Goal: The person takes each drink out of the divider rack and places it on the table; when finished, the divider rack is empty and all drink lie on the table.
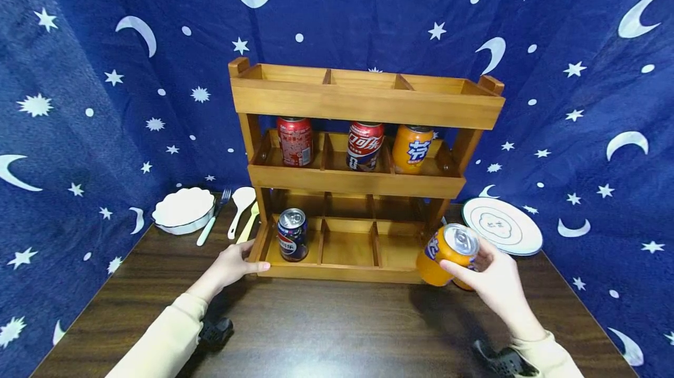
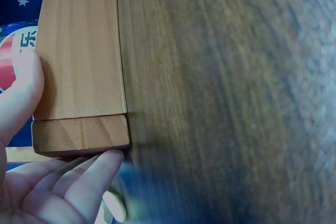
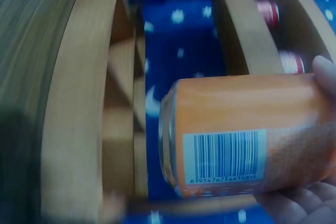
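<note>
My right hand (image 1: 497, 281) grips an orange soda can (image 1: 447, 255), tilted, at the right end of the bottom tier of a wooden shelf rack (image 1: 337, 272). The right wrist view shows the barcode side of this can (image 3: 226, 156). Behind it, part of a second orange can (image 1: 463, 285) shows, mostly hidden. My left hand (image 1: 234, 264) holds the rack's lower left corner. In the left wrist view its thumb lies by the front board (image 2: 81, 51), with the fingers at the end piece (image 2: 81, 135). A dark Pepsi can (image 1: 292, 235) stands in the bottom left compartment.
On the middle tier stand two red cola cans (image 1: 296, 143) (image 1: 364, 147) and an orange can (image 1: 412, 150). Left of the rack lie a white scalloped dish (image 1: 184, 208), a fork (image 1: 213, 220), a white spoon (image 1: 239, 208) and a yellow-green utensil (image 1: 248, 226). A white plate (image 1: 518, 232) sits right.
</note>
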